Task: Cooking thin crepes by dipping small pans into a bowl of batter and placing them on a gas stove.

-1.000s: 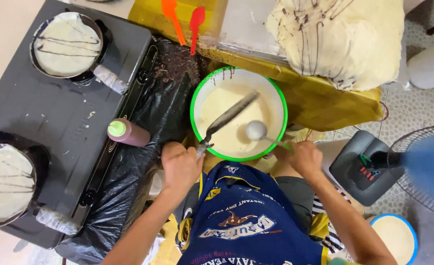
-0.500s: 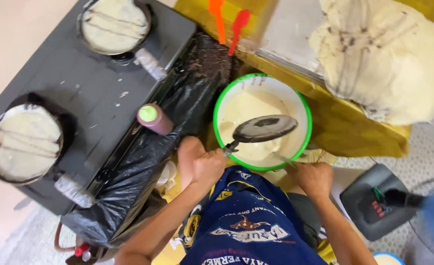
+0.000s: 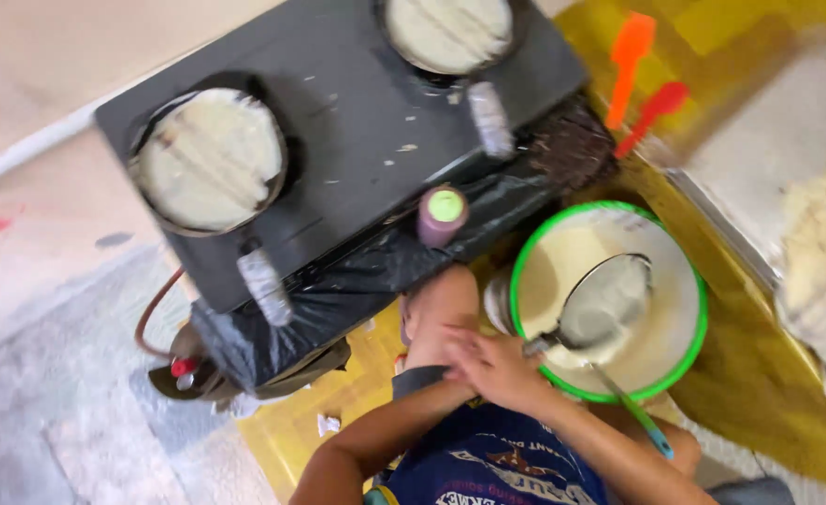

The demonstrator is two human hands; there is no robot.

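Bright, even daylight, soft and diffuse, no hard shadows. Strong motion blur across the whole frame, worst at the right edge where the pale heap (image 3: 824, 271) smears. The stove top (image 3: 338, 140) shows a dull sheen; batter in the green-rimmed bowl (image 3: 609, 304) is slightly overexposed. Hands are soft, outlines unclear. Floor at left is washed out.
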